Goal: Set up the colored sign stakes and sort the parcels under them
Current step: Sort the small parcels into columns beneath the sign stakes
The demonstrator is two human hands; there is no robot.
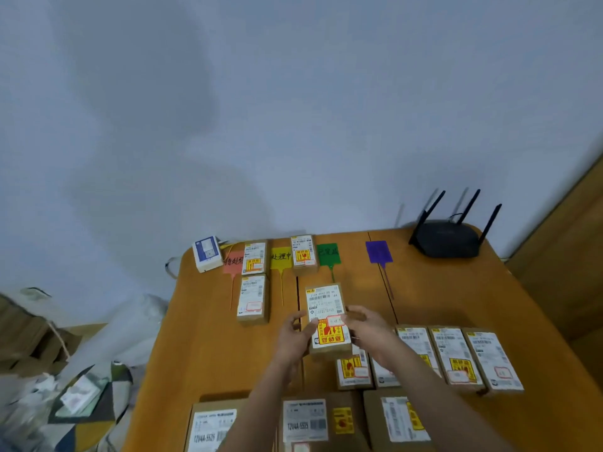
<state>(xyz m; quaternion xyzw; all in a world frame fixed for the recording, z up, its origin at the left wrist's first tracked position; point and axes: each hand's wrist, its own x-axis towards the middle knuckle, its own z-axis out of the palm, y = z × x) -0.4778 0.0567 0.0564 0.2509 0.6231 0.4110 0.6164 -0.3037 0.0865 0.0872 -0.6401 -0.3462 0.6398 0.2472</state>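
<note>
Several colored sign stakes lie flat near the far edge of the table: red (232, 261), yellow (280, 258), green (328, 255) and purple (378, 251). Two parcels (254, 280) lie in a column beside the red sign, and one parcel (303, 255) lies between yellow and green. Over the middle of the table I hold a brown parcel (326, 308) with a white label and a yellow sticker. My left hand (295, 332) grips its left edge and my right hand (365, 327) grips its right edge.
A row of small parcels (456, 357) lies at the right, and larger boxes (305, 420) line the near edge. A black router (447, 238) sits at the far right corner, a white box (207, 253) at the far left. Clutter covers the floor at the left.
</note>
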